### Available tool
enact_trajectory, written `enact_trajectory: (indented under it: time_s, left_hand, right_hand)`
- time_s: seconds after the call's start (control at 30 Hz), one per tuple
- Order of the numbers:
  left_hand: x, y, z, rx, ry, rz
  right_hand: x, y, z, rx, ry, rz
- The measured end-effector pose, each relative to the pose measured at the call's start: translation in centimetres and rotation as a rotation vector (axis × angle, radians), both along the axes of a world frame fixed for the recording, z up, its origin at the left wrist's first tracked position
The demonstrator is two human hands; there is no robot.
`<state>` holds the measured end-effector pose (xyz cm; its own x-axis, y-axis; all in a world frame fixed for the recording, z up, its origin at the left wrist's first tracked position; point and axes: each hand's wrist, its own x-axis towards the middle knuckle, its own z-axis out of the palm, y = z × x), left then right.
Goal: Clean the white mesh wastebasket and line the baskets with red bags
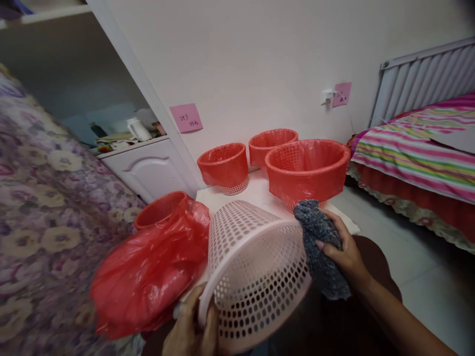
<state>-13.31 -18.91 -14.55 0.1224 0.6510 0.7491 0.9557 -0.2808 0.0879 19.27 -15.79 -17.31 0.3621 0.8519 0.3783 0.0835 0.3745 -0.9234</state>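
A pale pink perforated plastic basket (237,225) lies tipped on its side, its mouth facing me. My left hand (193,324) grips its rim at the lower left, thumb inside the rim. In my right hand (343,252) is a dark grey fuzzy cloth (319,247), bunched up and touching or very near the right side of the rim. Left of the basket, a large crumpled red plastic bag (156,267) spreads out over the table edge.
Red-lined baskets stand behind on the white-covered table (208,195): one at left (224,168), one at back (272,141), one at right (308,170). Another red rim (161,210) shows behind the bag. A floral curtain (44,222) hangs left; a striped bed (415,138) stands right.
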Motion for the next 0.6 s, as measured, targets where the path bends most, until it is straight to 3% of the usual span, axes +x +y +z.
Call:
enact_trajectory:
  time_s: [0.1, 0.2, 0.27, 0.37, 0.47, 0.53, 0.6]
  left_hand:
    - [0.4, 0.5, 1.0, 0.041, 0.129, -0.166]
    - [1.1, 0.7, 1.3, 0.056, 0.151, -0.246]
    - [1.4, 0.7, 0.9, 0.073, 0.123, -0.253]
    - [1.3, 0.6, -0.1, 0.065, 0.045, -0.223]
    - [1.1, 0.4, -0.9, 0.027, -0.037, -0.191]
    - [1.2, 0.3, -1.1, 0.033, -0.071, -0.190]
    - [1.4, 0.3, -1.0, 0.045, -0.088, -0.195]
  right_hand:
    - [-0.1, -0.1, 1.1, 0.056, -0.238, 0.047]
    - [0.2, 0.0, 0.2, 0.023, -0.180, 0.065]
    - [0.5, 0.1, -2.0, -0.040, -0.057, 0.051]
    - [0.5, 0.1, -7.1, -0.205, 0.053, -0.013]
    - [0.0, -0.4, -11.7, -0.371, 0.041, 0.006]
    - [0.0, -1.1, -13.1, -0.404, -0.017, 0.015]
    - [0.3, -2.1, -12.9, -0.409, -0.102, 0.033]
